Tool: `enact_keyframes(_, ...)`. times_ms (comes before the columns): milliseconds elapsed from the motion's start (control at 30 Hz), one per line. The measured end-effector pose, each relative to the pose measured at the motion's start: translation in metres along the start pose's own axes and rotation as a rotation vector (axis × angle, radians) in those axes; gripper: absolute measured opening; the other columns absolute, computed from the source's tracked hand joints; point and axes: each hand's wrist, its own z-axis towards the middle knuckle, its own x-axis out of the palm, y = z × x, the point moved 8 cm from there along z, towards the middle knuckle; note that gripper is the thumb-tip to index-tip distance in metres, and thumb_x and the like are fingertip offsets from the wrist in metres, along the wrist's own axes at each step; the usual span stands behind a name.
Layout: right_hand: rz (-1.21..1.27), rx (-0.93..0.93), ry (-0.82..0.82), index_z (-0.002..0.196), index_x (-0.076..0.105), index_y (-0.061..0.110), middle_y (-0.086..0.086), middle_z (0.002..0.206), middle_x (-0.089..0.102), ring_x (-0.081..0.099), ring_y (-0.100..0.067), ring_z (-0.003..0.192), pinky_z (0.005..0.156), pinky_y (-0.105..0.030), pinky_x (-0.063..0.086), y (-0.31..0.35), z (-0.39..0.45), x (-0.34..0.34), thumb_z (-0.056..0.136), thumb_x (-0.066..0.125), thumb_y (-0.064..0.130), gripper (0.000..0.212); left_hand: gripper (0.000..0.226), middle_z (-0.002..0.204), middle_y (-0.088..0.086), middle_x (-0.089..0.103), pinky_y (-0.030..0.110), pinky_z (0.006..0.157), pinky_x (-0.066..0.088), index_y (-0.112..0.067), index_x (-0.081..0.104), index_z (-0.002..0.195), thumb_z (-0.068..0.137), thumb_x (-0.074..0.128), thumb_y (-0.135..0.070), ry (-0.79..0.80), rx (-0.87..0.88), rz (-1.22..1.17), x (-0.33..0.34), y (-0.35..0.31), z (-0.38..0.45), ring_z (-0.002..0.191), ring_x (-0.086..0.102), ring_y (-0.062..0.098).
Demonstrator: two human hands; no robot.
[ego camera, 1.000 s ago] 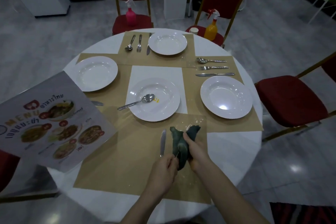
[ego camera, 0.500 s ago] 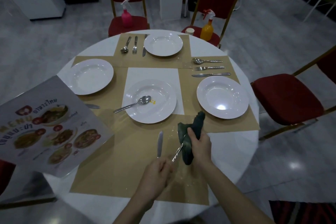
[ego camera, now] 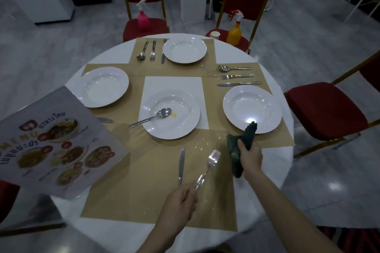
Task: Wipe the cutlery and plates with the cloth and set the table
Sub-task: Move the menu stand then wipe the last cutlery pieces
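My left hand (ego camera: 181, 204) grips a metal fork (ego camera: 208, 167) by its handle, tines pointing away, above the near tan placemat (ego camera: 144, 191). My right hand (ego camera: 249, 157) holds a dark green cloth (ego camera: 239, 146) just right of the fork, clear of it. A knife (ego camera: 181, 165) lies on the placemat left of the fork. The middle white plate (ego camera: 181, 127) has a spoon (ego camera: 152, 118) lying on it and a small yellow smear. Other white plates sit at the left (ego camera: 103, 86), far (ego camera: 184, 49) and right (ego camera: 252, 109) places.
Cutlery sets lie beside the far plate (ego camera: 152, 51) and above the right plate (ego camera: 236, 76). A menu card (ego camera: 53, 141) overhangs the table's left edge. Crumbs dot the near placemat. Red chairs ring the table; two hold spray bottles, pink (ego camera: 143, 18) and orange (ego camera: 234, 31).
The cloth has come off the fork: my right hand moved right with it, and the fork's tines now stand bare in my left hand.
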Motion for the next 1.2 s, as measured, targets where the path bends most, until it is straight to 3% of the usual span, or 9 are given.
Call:
enact_keyframes(167, 0.125, -0.014, 0.217, 0.115, 0.059, 0.01, -0.008, 0.106, 0.068, 0.064, -0.021, 0.099, 0.078, -0.03, 0.05, -0.003, -0.006, 0.004, 0.096, 0.056, 0.03, 0.027, 0.031, 0.059, -0.006, 0.051, 0.018, 0.047, 0.034, -0.017, 0.049, 0.072, 0.101, 0.038, -0.017, -0.152, -0.061, 0.172, -0.009, 0.023, 0.018, 0.047, 0.043, 0.003)
enact_keyframes(400, 0.237, 0.163, 0.296, 0.126, 0.055, 0.011, -0.007, 0.114, 0.065, 0.06, -0.023, 0.106, 0.092, -0.037, 0.049, -0.037, -0.03, 0.016, 0.099, 0.049, 0.026, 0.031, 0.029, 0.061, 0.004, 0.069, 0.022, 0.056, 0.039, -0.013, 0.055, 0.091, 0.103, 0.03, -0.022, 0.045, -0.113, 0.279, 0.018, 0.047, 0.035, 0.048, 0.054, 0.001)
enact_keyframes(567, 0.272, 0.189, 0.295, 0.127, 0.054, 0.011, -0.007, 0.113, 0.066, 0.061, -0.022, 0.104, 0.084, -0.034, 0.05, -0.049, -0.035, 0.011, 0.099, 0.049, 0.025, 0.032, 0.028, 0.074, 0.013, 0.069, 0.032, 0.077, 0.052, -0.017, 0.049, 0.079, 0.101, 0.033, -0.02, 0.079, -0.075, 0.542, 0.017, 0.058, 0.037, 0.078, 0.069, 0.025)
enact_keyframes(700, 0.303, 0.189, 0.299, 0.13, 0.052, 0.011, -0.007, 0.116, 0.065, 0.06, -0.022, 0.106, 0.085, -0.033, 0.049, -0.051, -0.04, 0.014, 0.1, 0.049, 0.025, 0.033, 0.03, 0.075, 0.015, 0.067, 0.034, 0.072, 0.051, -0.011, 0.057, 0.078, 0.096, 0.036, -0.022, 0.148, 0.023, 0.861, 0.019, 0.055, 0.04, 0.077, 0.067, 0.029)
enact_keyframes(800, 0.327, 0.166, 0.339, 0.13, 0.052, 0.014, -0.006, 0.117, 0.064, 0.06, -0.021, 0.107, 0.08, -0.03, 0.05, -0.045, -0.044, 0.024, 0.1, 0.049, 0.027, 0.033, 0.031, 0.089, 0.013, 0.066, 0.034, 0.063, 0.04, -0.013, 0.057, 0.086, 0.098, 0.034, -0.031, 0.051, 0.107, 1.019, 0.005, 0.031, 0.054, 0.084, 0.062, 0.033)
enact_keyframes(900, 0.345, 0.12, 0.401, 0.124, 0.056, 0.023, 0.002, 0.109, 0.069, 0.066, -0.014, 0.097, 0.068, -0.023, 0.053, -0.028, -0.05, 0.04, 0.099, 0.05, 0.03, 0.026, 0.031, 0.077, 0.01, 0.066, 0.036, 0.061, 0.042, -0.017, 0.05, 0.078, 0.099, 0.038, -0.037, -0.091, 0.175, 0.938, -0.025, -0.005, 0.074, 0.075, 0.062, 0.029)
enact_keyframes(967, 0.35, 0.076, 0.461, 0.115, 0.059, 0.03, 0.011, 0.098, 0.073, 0.07, -0.006, 0.086, 0.061, -0.017, 0.054, -0.014, -0.054, 0.055, 0.098, 0.052, 0.031, 0.019, 0.032, 0.066, 0.004, 0.058, 0.034, 0.055, 0.033, -0.02, 0.042, 0.069, 0.097, 0.041, -0.035, -0.195, 0.207, 0.901, -0.052, -0.028, 0.09, 0.07, 0.057, 0.028)
enact_keyframes(1067, 0.278, 0.005, 0.51, 0.118, 0.062, 0.021, 0.003, 0.102, 0.073, 0.07, -0.011, 0.092, 0.073, -0.025, 0.057, 0.012, -0.057, 0.078, 0.097, 0.053, 0.032, 0.026, 0.025, 0.062, -0.004, 0.043, 0.033, 0.048, 0.025, -0.016, 0.041, 0.072, 0.095, 0.046, -0.024, -0.405, 0.313, 0.9, -0.095, -0.069, 0.111, 0.062, 0.047, 0.022)
enact_keyframes(1200, 0.237, -0.008, 0.521, 0.12, 0.061, 0.011, -0.009, 0.11, 0.07, 0.066, -0.023, 0.103, 0.09, -0.035, 0.051, 0.031, -0.054, 0.112, 0.1, 0.05, 0.025, 0.028, 0.011, 0.097, 0.011, 0.056, 0.042, 0.067, 0.041, -0.008, 0.055, 0.098, 0.09, 0.051, -0.015, -0.531, 0.349, 1.113, -0.133, -0.104, 0.144, 0.089, 0.054, 0.031)
